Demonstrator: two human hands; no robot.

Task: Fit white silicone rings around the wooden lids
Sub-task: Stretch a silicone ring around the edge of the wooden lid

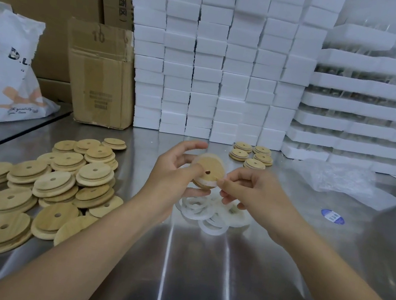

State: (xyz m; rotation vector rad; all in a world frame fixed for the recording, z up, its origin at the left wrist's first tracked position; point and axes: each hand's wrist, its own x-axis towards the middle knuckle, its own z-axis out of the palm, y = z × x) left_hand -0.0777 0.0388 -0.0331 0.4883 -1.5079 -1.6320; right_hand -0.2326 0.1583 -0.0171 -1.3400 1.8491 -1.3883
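left grip (pixel 174 172) curls round the edge of one wooden lid (pixel 211 168), thumb across its face; we judge this steadies the disc for fitting. right grip (pixel 249 189) pinches a white silicone ring (pixel 206 183) at the lid's near rim. the ring appears partly seated round the edge, so we judge the pinch is there to stretch the remainder over. the lid is held in the air, above a loose heap of rings (pixel 208 216) on the surface (pixel 197 263), placed within easy reach. unfitted lids (pixel 43 185) lie heaped to the left. a small group of lids (pixel 251 154) sits beyond, near the foam blocks (pixel 209 58), likely finished, though we cannot confirm rings on them.
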